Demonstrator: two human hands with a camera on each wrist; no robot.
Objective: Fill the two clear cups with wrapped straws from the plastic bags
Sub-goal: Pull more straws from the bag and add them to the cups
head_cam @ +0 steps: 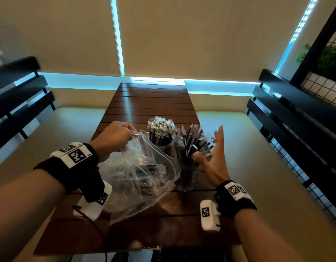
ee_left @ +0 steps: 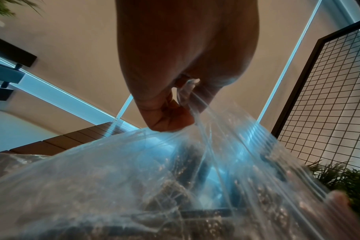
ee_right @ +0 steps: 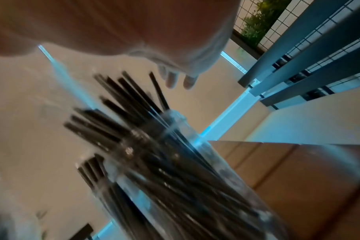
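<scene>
Two clear cups stand mid-table. The far cup (head_cam: 164,146) is packed with wrapped black straws. The near cup (head_cam: 187,176) holds a loose fan of wrapped straws (head_cam: 191,142), seen close and blurred in the right wrist view as the near cup (ee_right: 195,186). My left hand (head_cam: 114,137) pinches the rim of a clear plastic bag (head_cam: 137,176) and holds it up; a few dark straws lie inside. In the left wrist view the bag (ee_left: 175,186) hangs from my left hand (ee_left: 175,100). My right hand (head_cam: 214,154) is open beside the near cup's straws, fingers spread.
The brown slatted table (head_cam: 150,103) runs away from me toward a window with drawn blinds. Beige bench seats flank it, with dark rails on both sides. A wire grid panel with a plant (head_cam: 327,59) stands at the right.
</scene>
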